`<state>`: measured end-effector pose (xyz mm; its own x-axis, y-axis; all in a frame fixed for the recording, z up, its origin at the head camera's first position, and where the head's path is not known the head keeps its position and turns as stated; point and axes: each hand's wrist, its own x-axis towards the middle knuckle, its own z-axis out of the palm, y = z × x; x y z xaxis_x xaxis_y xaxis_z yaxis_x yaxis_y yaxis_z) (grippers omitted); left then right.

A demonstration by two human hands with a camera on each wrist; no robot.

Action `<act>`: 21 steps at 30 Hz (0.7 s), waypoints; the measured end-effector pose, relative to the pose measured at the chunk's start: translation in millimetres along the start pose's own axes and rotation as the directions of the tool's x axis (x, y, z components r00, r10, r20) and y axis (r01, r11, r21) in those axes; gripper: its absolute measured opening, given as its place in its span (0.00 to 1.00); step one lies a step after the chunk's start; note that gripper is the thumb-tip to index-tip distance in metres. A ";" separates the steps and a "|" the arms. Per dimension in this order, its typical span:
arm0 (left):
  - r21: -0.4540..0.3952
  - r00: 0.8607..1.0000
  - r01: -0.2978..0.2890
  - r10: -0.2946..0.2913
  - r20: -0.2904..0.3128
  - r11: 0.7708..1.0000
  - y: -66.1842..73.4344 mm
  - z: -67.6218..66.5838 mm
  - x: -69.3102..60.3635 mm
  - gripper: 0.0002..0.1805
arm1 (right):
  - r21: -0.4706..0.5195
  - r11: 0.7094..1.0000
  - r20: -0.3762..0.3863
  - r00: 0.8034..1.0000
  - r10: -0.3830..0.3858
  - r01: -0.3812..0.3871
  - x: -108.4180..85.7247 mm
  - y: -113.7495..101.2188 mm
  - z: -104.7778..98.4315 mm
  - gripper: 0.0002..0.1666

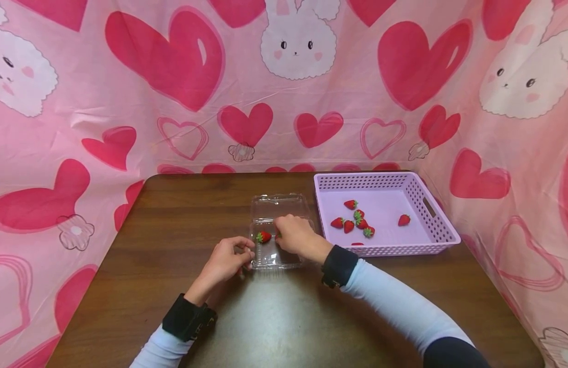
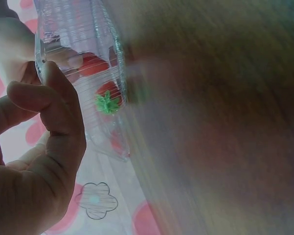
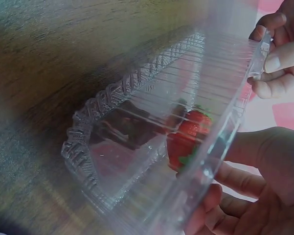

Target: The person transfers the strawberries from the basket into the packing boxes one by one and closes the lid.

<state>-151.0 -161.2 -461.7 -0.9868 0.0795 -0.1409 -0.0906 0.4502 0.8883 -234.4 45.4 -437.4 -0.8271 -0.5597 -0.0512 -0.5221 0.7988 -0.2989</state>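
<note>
A clear plastic clamshell box (image 1: 279,258) lies with its lid (image 1: 279,204) raised at the far side. One strawberry (image 1: 263,236) lies inside at the left. My left hand (image 1: 230,259) pinches the box's left rim near the front corner; the right wrist view shows its thumb and fingers on the edge. Reaching into the box, my right hand (image 1: 297,236) holds a second strawberry (image 2: 93,64) by the fingertips, beside the first. From the head view that strawberry is mostly hidden behind the hand.
To the right of the box stands a lilac perforated basket (image 1: 431,250) holding several strawberries (image 1: 348,226), with one strawberry (image 1: 404,220) apart from the others. Beneath everything is a brown wooden table (image 1: 183,220). A pink curtain (image 1: 275,92) with hearts and rabbits hangs behind it.
</note>
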 end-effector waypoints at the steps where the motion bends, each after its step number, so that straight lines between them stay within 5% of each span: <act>1: 0.001 1.000 0.001 -0.001 0.001 1.000 0.1 0.0 -0.2 0.09 | 0.005 1.000 -0.001 1.000 0.001 -0.001 0.4 -0.3 0.2 0.09; 21: -0.010 1.000 0.019 -0.019 0.009 1.000 1.5 -1.2 -1.0 0.09 | -0.018 1.000 -0.013 1.000 -0.017 0.017 4.4 1.8 6.7 0.11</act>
<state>-150.3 -161.7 -459.7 -0.9837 0.0794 -0.1616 -0.1104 0.4428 0.8898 -237.6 42.9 -444.6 -0.8206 -0.5704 -0.0338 -0.5397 0.7931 -0.2823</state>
